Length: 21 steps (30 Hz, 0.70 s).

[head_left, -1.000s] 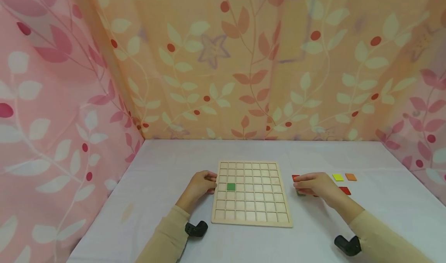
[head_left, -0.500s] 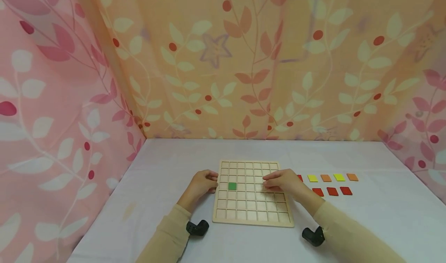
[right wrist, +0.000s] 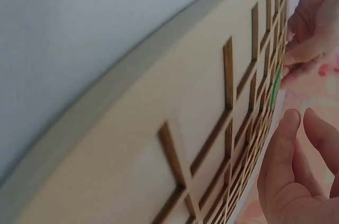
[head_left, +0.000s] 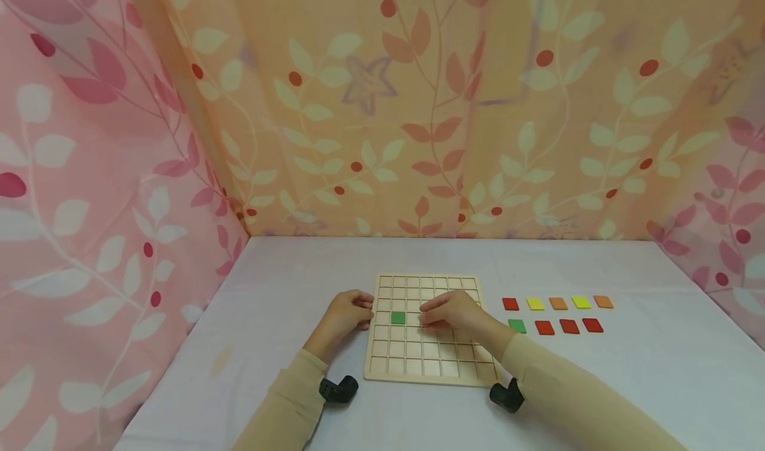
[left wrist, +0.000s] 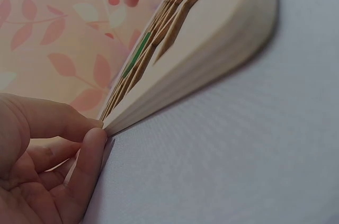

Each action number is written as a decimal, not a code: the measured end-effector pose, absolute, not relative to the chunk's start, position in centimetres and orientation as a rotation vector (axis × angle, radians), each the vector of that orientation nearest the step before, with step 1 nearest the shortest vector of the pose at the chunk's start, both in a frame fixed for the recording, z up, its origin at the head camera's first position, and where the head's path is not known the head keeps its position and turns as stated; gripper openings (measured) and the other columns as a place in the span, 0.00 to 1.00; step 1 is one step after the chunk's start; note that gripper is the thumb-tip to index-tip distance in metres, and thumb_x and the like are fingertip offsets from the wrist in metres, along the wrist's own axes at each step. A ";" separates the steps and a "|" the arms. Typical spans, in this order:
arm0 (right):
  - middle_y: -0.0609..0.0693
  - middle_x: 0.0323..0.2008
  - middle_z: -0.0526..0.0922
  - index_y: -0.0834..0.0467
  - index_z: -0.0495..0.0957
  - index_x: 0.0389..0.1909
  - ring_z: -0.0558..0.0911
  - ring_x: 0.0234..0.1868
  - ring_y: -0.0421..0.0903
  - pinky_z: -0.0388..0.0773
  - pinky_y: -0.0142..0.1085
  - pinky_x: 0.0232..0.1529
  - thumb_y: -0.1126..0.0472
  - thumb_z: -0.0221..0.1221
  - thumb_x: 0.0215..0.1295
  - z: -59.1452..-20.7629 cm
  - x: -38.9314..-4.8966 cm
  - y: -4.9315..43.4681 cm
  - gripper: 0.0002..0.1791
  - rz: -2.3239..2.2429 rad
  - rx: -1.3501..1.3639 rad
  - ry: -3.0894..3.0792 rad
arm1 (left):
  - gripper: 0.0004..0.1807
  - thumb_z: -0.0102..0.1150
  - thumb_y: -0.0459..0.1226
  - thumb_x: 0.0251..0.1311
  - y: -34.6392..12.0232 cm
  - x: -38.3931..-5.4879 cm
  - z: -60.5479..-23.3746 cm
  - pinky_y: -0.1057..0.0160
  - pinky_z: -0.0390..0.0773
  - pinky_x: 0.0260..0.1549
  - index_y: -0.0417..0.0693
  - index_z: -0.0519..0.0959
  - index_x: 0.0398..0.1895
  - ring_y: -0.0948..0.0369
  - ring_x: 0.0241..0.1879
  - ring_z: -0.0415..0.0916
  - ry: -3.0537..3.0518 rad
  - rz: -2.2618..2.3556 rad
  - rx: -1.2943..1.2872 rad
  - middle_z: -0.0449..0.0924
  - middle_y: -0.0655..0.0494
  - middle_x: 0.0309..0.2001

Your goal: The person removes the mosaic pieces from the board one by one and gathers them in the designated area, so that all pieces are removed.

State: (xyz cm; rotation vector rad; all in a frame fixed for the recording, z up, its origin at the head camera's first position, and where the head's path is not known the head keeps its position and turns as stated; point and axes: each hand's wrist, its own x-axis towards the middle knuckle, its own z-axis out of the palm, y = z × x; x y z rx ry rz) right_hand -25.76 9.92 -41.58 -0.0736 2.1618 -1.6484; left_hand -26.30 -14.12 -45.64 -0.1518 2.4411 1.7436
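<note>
A square wooden grid board (head_left: 431, 380) lies on the table. One green tile (head_left: 398, 317) sits in a cell left of its middle. At the board's left edge, my left hand (head_left: 346, 318) pinches the rim between thumb and finger, as the left wrist view shows. Over the middle of the board is my right hand (head_left: 457, 313), its fingertips pointing left toward the green tile. In the right wrist view the right thumb (right wrist: 286, 134) and a finger stand slightly apart, and no tile shows between them.
Right of the board are two rows of loose square tiles. The back row has a red tile (head_left: 510, 303), yellow ones and orange ones. In the front row are a second green tile (head_left: 516, 326) and several red ones. Patterned cloth (head_left: 370, 139) hangs behind the table.
My right hand has moved left from the loose tiles to above the board, uncovering the tiles that it hid. The left hand stays at the board's edge.
</note>
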 end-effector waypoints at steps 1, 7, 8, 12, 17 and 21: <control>0.54 0.32 0.89 0.74 0.81 0.48 0.87 0.30 0.40 0.87 0.35 0.38 0.71 0.66 0.57 -41.7 -25.8 9.7 0.18 -1.648 -0.068 2.152 | 0.17 0.61 0.24 0.56 -14.1 -26.3 -45.6 0.69 0.82 0.26 0.34 0.79 0.50 0.63 0.27 0.75 2.438 1.745 -0.153 0.79 0.47 0.38; 0.55 0.31 0.89 0.73 0.82 0.46 0.87 0.30 0.42 0.87 0.35 0.37 0.72 0.67 0.55 -42.1 -26.2 8.5 0.17 -1.622 -0.087 2.149 | 0.17 0.61 0.24 0.55 -14.0 -26.3 -45.6 0.69 0.81 0.25 0.34 0.79 0.50 0.63 0.28 0.75 2.436 1.751 -0.169 0.79 0.47 0.38; 0.55 0.32 0.89 0.73 0.82 0.46 0.87 0.30 0.42 0.87 0.36 0.38 0.72 0.67 0.55 -42.1 -26.2 8.3 0.16 -1.622 -0.088 2.153 | 0.17 0.61 0.24 0.55 -14.0 -26.3 -45.6 0.69 0.81 0.25 0.34 0.79 0.50 0.63 0.28 0.75 2.439 1.750 -0.168 0.79 0.47 0.38; 0.59 0.34 0.89 0.73 0.82 0.46 0.88 0.31 0.43 0.87 0.37 0.38 0.73 0.67 0.56 -41.9 -26.3 7.6 0.16 -1.635 -0.075 2.152 | 0.17 0.61 0.24 0.55 -14.0 -26.4 -45.6 0.69 0.82 0.26 0.33 0.79 0.50 0.63 0.28 0.76 2.445 1.745 -0.166 0.79 0.47 0.39; 0.59 0.33 0.89 0.74 0.81 0.47 0.87 0.29 0.42 0.87 0.36 0.38 0.73 0.66 0.56 -41.9 -26.4 7.2 0.16 -1.640 -0.051 2.146 | 0.17 0.61 0.24 0.56 -14.1 -26.4 -45.7 0.69 0.82 0.26 0.34 0.79 0.50 0.63 0.28 0.76 2.448 1.737 -0.182 0.79 0.46 0.39; 0.57 0.32 0.89 0.73 0.82 0.46 0.87 0.28 0.41 0.87 0.35 0.37 0.74 0.66 0.56 -42.2 -26.7 6.9 0.15 -1.649 -0.024 2.139 | 0.17 0.62 0.24 0.56 -14.1 -26.4 -45.7 0.68 0.82 0.26 0.34 0.79 0.51 0.62 0.29 0.77 2.443 1.730 -0.182 0.79 0.47 0.40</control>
